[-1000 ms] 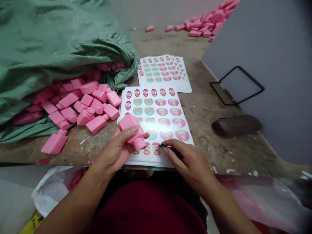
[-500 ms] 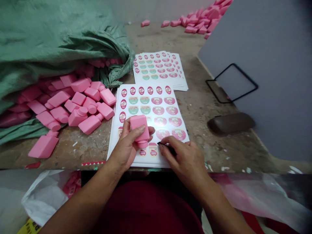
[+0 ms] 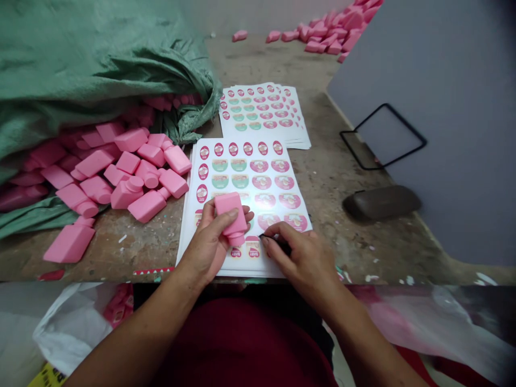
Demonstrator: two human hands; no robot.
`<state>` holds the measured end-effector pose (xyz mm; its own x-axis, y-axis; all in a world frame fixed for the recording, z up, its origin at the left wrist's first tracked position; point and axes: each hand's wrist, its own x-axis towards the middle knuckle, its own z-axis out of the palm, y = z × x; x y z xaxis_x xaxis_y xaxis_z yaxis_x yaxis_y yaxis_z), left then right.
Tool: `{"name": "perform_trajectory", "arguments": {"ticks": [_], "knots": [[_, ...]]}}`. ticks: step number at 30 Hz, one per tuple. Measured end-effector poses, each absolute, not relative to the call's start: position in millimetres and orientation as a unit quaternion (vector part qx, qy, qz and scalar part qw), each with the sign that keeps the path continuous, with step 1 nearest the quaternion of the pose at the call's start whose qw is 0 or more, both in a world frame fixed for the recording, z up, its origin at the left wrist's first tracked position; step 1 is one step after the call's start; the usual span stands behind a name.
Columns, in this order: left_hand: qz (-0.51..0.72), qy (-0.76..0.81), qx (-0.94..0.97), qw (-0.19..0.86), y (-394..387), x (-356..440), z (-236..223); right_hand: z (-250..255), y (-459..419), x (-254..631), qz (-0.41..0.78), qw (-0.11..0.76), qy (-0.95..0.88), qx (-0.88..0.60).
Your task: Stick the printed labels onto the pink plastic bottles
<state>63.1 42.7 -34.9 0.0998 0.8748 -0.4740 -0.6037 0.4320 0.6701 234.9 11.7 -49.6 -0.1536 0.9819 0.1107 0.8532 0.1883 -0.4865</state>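
Note:
My left hand is closed round a pink plastic bottle, held cap-down over the near sheet of stickers. My right hand rests on the sheet's lower right part, its fingers pinched on a thin dark tool whose tip touches the sheet near a pink label. The sheet carries rows of oval red, green and pink labels; some places in the lower rows are bare.
A pile of pink bottles spills from a green woven sack at the left. A second stack of sticker sheets lies behind. More pink bottles lie far back. A dark oblong object and a black wire frame sit right.
My left hand has turned the bottle from lying slanted to cap-down and brought it over the sheet. My right hand with the tool has crept a little up the sheet.

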Motion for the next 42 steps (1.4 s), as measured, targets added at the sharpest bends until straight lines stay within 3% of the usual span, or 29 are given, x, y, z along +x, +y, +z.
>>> {"name": "perform_trajectory", "arguments": {"ticks": [3, 9, 12, 14, 16, 19, 21, 29, 42], "knots": [[0.512, 0.437, 0.153, 0.724, 43.0, 63.0, -34.4, -48.8, 12.5, 238.9, 0.200, 0.194, -0.727, -0.627], [0.518, 0.436, 0.142, 0.722, 43.7, 63.1, -32.7, -46.2, 10.0, 233.6, 0.056, 0.174, -0.776, -0.603], [0.514, 0.434, 0.143, 0.726, 43.7, 63.3, -31.9, -47.9, 13.1, 228.4, 0.040, 0.172, -0.774, -0.609], [0.512, 0.432, 0.146, 0.728, 43.7, 62.9, -32.3, -47.5, 16.2, 228.0, 0.078, 0.174, -0.751, -0.633], [0.510, 0.435, 0.151, 0.727, 43.5, 62.0, -33.2, -43.6, 18.9, 231.4, 0.188, 0.198, -0.708, -0.652], [0.510, 0.437, 0.165, 0.722, 42.3, 60.4, -34.1, -30.6, 21.0, 240.2, 0.396, 0.285, -0.602, -0.632], [0.505, 0.436, 0.186, 0.721, 40.7, 60.2, -32.8, -20.5, 21.6, 244.1, 0.463, 0.335, -0.547, -0.611], [0.461, 0.406, 0.215, 0.760, 26.7, 66.3, -17.5, -9.7, 26.7, 230.7, 0.469, 0.392, -0.562, -0.557], [0.444, 0.408, 0.211, 0.769, 18.7, 64.6, -15.0, -9.0, 29.9, 226.9, 0.485, 0.386, -0.563, -0.547]]}}
